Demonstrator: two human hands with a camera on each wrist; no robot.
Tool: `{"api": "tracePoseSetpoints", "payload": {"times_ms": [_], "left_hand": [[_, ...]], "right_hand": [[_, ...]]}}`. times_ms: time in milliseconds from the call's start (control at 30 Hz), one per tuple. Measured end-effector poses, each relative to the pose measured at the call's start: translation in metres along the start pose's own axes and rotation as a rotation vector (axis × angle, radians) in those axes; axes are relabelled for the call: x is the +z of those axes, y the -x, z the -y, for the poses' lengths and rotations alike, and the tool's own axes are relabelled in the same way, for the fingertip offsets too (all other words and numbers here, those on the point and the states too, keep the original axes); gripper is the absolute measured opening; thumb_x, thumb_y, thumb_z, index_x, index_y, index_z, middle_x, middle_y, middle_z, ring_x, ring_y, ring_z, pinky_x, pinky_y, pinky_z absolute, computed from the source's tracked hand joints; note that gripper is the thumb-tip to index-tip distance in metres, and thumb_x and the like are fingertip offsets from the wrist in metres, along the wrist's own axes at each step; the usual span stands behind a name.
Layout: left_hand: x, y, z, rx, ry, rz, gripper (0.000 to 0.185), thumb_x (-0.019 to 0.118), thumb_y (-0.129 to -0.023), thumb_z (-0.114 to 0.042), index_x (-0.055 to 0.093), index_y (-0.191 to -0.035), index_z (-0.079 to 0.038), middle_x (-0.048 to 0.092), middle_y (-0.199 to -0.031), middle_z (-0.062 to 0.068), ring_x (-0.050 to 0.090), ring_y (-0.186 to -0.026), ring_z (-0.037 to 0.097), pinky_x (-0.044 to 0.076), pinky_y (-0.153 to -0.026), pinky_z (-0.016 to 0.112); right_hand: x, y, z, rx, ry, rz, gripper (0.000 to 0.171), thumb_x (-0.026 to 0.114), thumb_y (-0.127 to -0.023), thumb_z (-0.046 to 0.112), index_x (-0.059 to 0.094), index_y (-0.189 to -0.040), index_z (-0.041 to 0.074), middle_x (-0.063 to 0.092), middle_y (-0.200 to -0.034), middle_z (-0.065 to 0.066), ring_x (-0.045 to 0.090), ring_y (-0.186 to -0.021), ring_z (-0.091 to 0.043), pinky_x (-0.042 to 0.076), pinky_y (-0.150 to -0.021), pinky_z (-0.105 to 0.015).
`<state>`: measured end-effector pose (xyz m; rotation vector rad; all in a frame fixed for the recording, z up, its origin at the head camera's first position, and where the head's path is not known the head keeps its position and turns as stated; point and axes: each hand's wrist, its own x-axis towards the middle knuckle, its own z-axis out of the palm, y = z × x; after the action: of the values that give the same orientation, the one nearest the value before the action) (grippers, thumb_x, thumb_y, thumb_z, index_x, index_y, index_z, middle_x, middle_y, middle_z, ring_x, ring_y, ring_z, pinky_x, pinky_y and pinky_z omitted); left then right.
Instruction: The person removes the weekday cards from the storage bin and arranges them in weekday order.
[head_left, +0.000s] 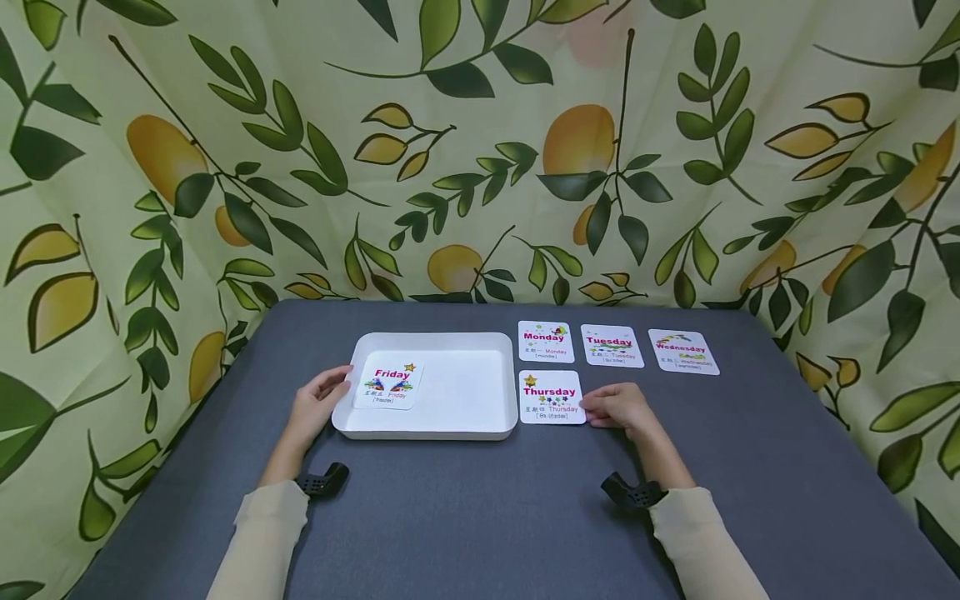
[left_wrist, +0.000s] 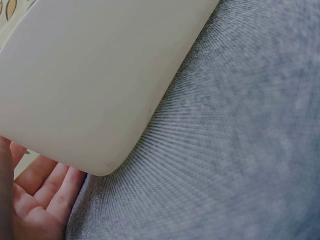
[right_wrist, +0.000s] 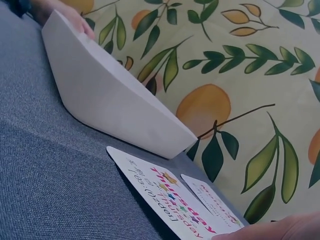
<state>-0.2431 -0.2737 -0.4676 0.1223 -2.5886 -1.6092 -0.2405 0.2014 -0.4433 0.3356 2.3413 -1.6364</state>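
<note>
My left hand [head_left: 318, 404] rests against the left rim of the white tray [head_left: 450, 429], fingers relaxed and straight along its edge, gripping nothing; the left wrist view shows only the tray's rounded underside corner on the grey cloth and part of my open palm. Friday card [head_left: 390, 384] lies flat inside the tray, at its left end, just beside my fingertips. My right hand [head_left: 618, 407] lies on the grey table [head_left: 480, 517], fingers loosely bent, fingertips touching the right edge of the Thursday card [head_left: 551, 397], which lies flat just right of the tray; not pinched. Hands well apart, tray between them. Behind Thursday, in a row: Monday card [head_left: 545, 341], Tuesday card [head_left: 611, 346], Wednesday card [head_left: 683, 351]. Leaf-and-fruit patterned cloth [head_left: 480, 150] hangs behind and at both sides.
</note>
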Motion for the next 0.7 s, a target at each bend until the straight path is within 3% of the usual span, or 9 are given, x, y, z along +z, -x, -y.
{"api": "tracePoseSetpoints", "payload": {"times_ms": [367, 700], "left_hand": [[0.0007, -0.0006, 0.0016, 0.001, 0.004, -0.004, 0.043, 0.055, -0.098, -0.03, 0.055, -0.135, -0.009, 0.054, -0.141, 0.013, 0.044, -0.099, -0.021, 0.036, -0.085, 0.001], [0.0009, -0.0001, 0.0006, 0.0, 0.006, -0.004, 0.041, 0.054, -0.098, -0.028, 0.055, -0.135, -0.009, 0.054, -0.142, 0.013, 0.044, -0.099, -0.02, 0.035, -0.085, 0.001]], "right_hand": [[0.0017, 0.0028, 0.0025, 0.01, 0.026, -0.026, 0.024, 0.07, -0.083, 0.003, 0.065, -0.097, -0.016, 0.061, -0.053, 0.006, 0.059, -0.048, -0.002, 0.052, -0.05, -0.018], [0.0016, 0.0024, 0.0027, 0.023, 0.054, -0.031, 0.027, 0.07, -0.084, 0.005, 0.065, -0.1, -0.015, 0.063, -0.055, 0.005, 0.06, -0.049, -0.003, 0.052, -0.05, -0.019]]}}
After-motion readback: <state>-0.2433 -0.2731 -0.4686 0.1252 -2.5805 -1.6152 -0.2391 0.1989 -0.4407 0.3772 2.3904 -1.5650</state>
